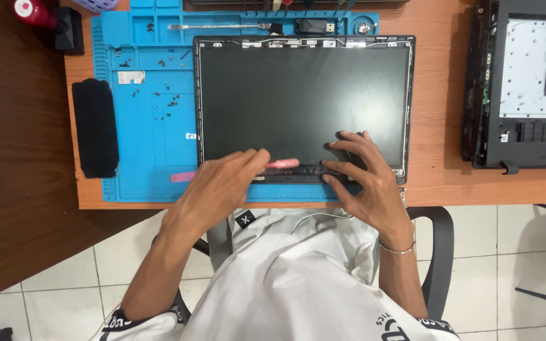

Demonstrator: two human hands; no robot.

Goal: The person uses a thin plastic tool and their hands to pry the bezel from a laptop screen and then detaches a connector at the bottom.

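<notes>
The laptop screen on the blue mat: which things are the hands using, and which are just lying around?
In use:
- laptop screen panel, pressed at its bottom edge by the right hand
- pink pry tool, under the left hand
- blue mat, under the panel

Lying about:
- loose screws
- black pad
- metal spudger
- opened laptop base

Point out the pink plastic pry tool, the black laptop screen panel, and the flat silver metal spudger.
pink plastic pry tool [284, 163], head view, its tip.
black laptop screen panel [298, 95], head view, dark glass centre.
flat silver metal spudger [216, 26], head view, mid-shaft.
</notes>
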